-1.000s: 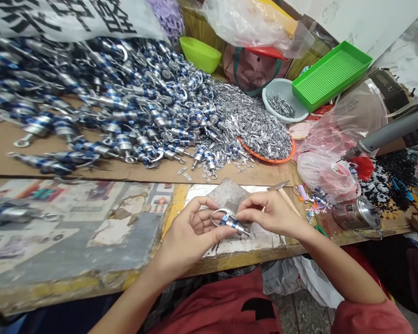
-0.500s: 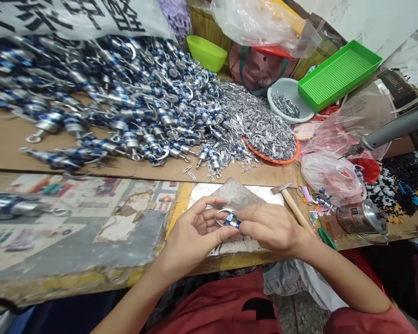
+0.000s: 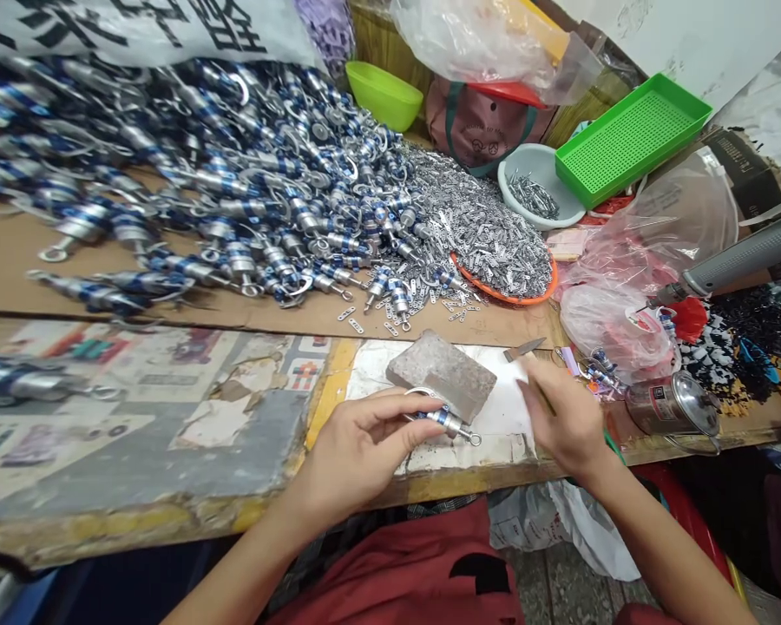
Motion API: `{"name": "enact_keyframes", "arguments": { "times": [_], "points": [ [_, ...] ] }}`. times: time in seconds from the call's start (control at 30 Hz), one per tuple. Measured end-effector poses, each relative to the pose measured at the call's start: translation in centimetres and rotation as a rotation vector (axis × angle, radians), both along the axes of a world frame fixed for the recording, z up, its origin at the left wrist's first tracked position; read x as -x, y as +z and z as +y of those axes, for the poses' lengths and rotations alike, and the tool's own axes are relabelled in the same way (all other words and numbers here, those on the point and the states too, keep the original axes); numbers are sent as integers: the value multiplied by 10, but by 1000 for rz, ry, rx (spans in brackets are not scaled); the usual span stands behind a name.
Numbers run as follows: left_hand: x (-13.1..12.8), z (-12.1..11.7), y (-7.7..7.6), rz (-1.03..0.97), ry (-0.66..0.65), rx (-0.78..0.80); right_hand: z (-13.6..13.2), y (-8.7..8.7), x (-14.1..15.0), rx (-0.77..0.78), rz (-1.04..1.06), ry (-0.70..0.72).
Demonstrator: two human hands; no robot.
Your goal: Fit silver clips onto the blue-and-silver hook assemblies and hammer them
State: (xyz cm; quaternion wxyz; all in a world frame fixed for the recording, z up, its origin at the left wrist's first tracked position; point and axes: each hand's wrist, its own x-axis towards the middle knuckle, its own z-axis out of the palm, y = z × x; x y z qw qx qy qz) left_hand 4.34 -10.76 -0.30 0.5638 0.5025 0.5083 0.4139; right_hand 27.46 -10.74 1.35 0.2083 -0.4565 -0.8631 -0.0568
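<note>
Between its thumb and fingers, my left hand [image 3: 364, 434] pinches a small silver-and-blue metal fitting [image 3: 452, 424] with a curved lever and a ring at its end. The fitting lies at the near edge of a grey stone block [image 3: 439, 373], which rests on a white sheet [image 3: 517, 408]. To the right, my right hand [image 3: 567, 415] is closed round the handle of a hammer [image 3: 524, 349]. Its head shows beyond my fingers, while most of the handle is hidden.
A large pile of similar fittings [image 3: 253, 191] covers the cardboard at the back left. Small punched metal plates [image 3: 495, 243] overflow an orange-rimmed tray [image 3: 540, 298]. Behind stand a white bowl of pins [image 3: 511, 161] and a green basket [image 3: 631, 143]. A lidded metal mug [image 3: 664, 404] and power tool [image 3: 742, 252] are right.
My right hand has left the fitting and moved right onto the hammer's handle. My left hand keeps the fitting, whose ring end now shows, and more of the stone block is uncovered.
</note>
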Motion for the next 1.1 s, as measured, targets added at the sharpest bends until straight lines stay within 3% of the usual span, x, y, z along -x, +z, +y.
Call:
{"name": "enact_keyframes", "arguments": {
  "times": [0.07,0.13,0.2,0.27,0.43,0.53,0.7,0.9,1.03,1.1],
  "points": [
    [0,0,-1,10,-1,-8,-1,-12,-27,148,-8,-348],
    [-1,-1,-3,-4,-12,25,-1,-23,-47,328,-31,-475],
    [-1,-3,-5,-58,-2,80,-2,-28,-54,416,5,-470],
    [-2,-4,-8,-134,31,136,-7,-24,-47,392,83,-422],
    [-3,-5,-11,-294,58,236,-27,18,0,280,137,11],
    [-4,-5,-11,-335,59,238,-31,32,16,264,97,116],
    [-3,-3,-13,-328,60,242,-30,24,18,345,-51,97],
    [-7,-4,-16,-335,58,247,-34,12,16,369,90,46],
    [8,-3,-4,-343,115,233,-22,-6,-12,388,275,-168],
    [32,-3,4,-298,310,155,-11,-18,-34,393,279,-333]
  ]
}}
